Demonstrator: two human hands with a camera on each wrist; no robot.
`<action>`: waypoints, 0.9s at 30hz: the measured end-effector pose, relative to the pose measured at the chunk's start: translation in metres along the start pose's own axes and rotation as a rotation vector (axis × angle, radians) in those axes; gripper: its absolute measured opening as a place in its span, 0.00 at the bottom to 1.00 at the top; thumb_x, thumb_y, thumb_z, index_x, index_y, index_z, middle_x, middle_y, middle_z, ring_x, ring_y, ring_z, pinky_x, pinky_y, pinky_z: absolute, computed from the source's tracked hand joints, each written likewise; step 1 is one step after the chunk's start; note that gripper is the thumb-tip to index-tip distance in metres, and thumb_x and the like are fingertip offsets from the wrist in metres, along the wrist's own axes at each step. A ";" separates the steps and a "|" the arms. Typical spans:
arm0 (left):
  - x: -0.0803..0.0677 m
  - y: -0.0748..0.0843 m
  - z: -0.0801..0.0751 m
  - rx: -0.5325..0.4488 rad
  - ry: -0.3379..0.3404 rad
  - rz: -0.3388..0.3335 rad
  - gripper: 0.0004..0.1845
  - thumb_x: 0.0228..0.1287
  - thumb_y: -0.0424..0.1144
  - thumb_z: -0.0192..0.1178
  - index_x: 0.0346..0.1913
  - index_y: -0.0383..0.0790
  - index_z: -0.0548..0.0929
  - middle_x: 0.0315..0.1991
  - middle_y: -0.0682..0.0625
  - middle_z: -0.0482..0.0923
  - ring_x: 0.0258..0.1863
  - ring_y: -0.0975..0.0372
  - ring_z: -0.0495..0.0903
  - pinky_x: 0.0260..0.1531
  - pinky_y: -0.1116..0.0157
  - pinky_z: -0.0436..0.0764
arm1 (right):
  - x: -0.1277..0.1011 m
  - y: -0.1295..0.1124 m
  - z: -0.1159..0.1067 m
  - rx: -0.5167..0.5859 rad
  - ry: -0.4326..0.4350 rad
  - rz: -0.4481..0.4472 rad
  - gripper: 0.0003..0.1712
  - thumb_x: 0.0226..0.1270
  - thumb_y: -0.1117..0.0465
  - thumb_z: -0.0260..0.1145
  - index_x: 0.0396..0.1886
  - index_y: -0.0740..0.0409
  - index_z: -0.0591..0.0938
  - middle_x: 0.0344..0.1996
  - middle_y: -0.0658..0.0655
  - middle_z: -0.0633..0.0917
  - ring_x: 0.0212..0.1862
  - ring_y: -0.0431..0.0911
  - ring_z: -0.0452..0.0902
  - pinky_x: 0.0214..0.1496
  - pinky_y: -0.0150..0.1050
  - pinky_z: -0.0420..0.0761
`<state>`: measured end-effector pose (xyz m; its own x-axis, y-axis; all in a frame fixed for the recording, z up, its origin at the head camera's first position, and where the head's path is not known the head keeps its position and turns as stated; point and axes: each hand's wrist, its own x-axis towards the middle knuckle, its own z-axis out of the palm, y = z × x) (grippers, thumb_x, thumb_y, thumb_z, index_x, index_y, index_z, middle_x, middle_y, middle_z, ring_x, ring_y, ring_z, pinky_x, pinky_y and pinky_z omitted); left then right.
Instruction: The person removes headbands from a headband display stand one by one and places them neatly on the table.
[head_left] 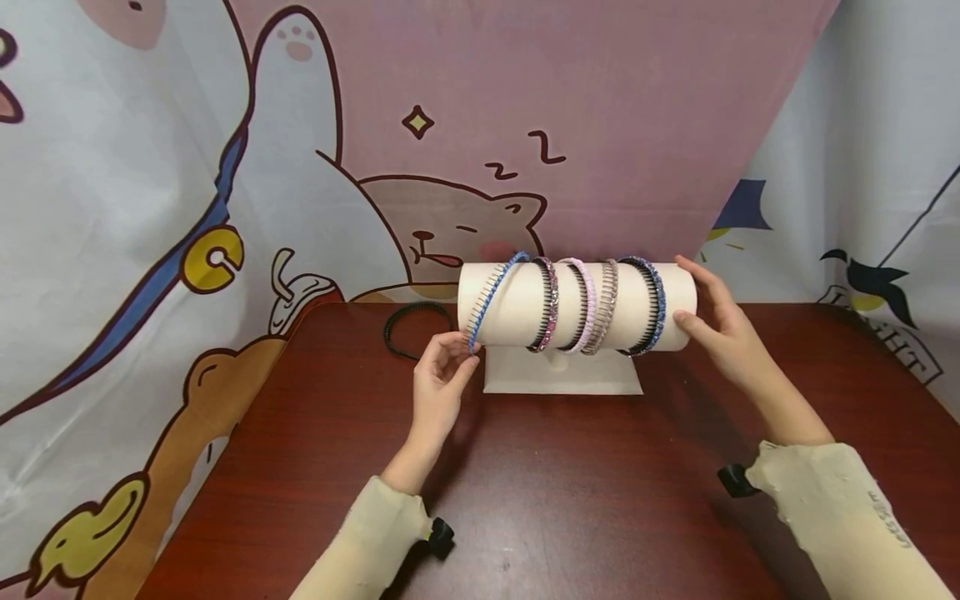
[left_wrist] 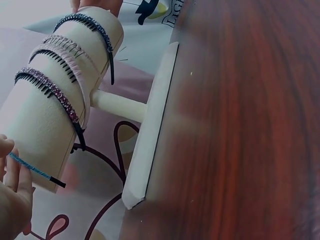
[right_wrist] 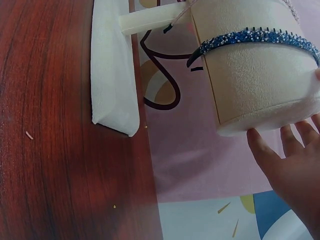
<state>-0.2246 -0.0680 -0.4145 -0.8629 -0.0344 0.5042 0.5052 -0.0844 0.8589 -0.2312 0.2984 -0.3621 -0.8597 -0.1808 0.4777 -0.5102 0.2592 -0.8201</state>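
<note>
A dark reddish-brown wooden counter (head_left: 570, 500) with a visible grain carries everything here. Near its back edge stands the flat cream base (head_left: 562, 377) of a display stand, set roughly at the middle of the counter's width; the wrist views show this base as a thin white slab lying flush on the wood. To the left of the base, just apart from it, a black toothed headband (head_left: 411, 327) lies flat on the counter near the back edge.
</note>
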 end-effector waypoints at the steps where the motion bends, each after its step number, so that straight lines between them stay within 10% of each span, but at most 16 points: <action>1: 0.001 0.000 -0.001 0.002 0.005 0.003 0.15 0.62 0.19 0.61 0.51 0.23 0.74 0.44 0.27 0.81 0.44 0.71 0.82 0.50 0.73 0.82 | 0.000 0.000 0.000 0.002 -0.001 -0.001 0.38 0.73 0.74 0.53 0.79 0.55 0.56 0.73 0.46 0.63 0.64 0.32 0.65 0.53 0.16 0.73; 27: 0.022 0.002 -0.031 0.090 0.218 0.053 0.07 0.59 0.24 0.68 0.40 0.28 0.87 0.40 0.42 0.87 0.31 0.71 0.82 0.31 0.79 0.79 | -0.001 -0.001 0.001 0.049 -0.001 -0.016 0.38 0.72 0.76 0.53 0.79 0.56 0.56 0.71 0.44 0.64 0.62 0.33 0.66 0.51 0.17 0.75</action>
<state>-0.2428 -0.1001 -0.4049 -0.8125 -0.2513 0.5260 0.5408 0.0116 0.8410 -0.2302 0.2970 -0.3620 -0.8512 -0.1861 0.4908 -0.5224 0.2091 -0.8267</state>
